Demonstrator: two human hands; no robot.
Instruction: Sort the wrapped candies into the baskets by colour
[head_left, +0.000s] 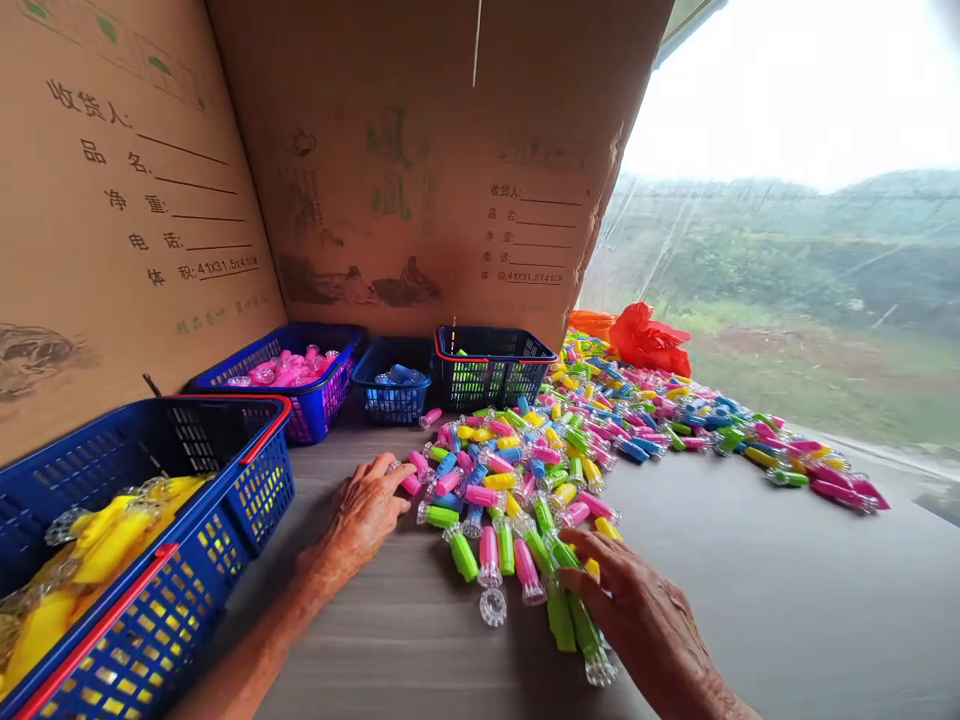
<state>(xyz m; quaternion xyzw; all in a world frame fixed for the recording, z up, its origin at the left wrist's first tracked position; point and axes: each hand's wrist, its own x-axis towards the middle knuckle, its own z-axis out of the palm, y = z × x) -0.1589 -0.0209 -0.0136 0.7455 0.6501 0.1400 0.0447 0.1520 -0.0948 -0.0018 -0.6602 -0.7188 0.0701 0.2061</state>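
Observation:
A long heap of small plastic pieces (570, 440) in pink, green, yellow and blue, each with a clear ribbed end, lies across the grey table (750, 600). My left hand (365, 510) rests palm down at the heap's left edge, fingers stretched toward a pink piece (411, 484). My right hand (637, 610) lies over the near edge of the heap, fingers curled on several green pieces (574, 615); whether it grips them is unclear. A clear loose cap (493, 606) lies between the hands.
Blue baskets line the left and back: one with yellow pieces (112, 560), one with pink (292, 375), a small one with blue (394, 390), a dark one with green (491, 370). Cardboard box walls (405, 160) stand behind. A red plastic bag (649, 340) lies at the far end.

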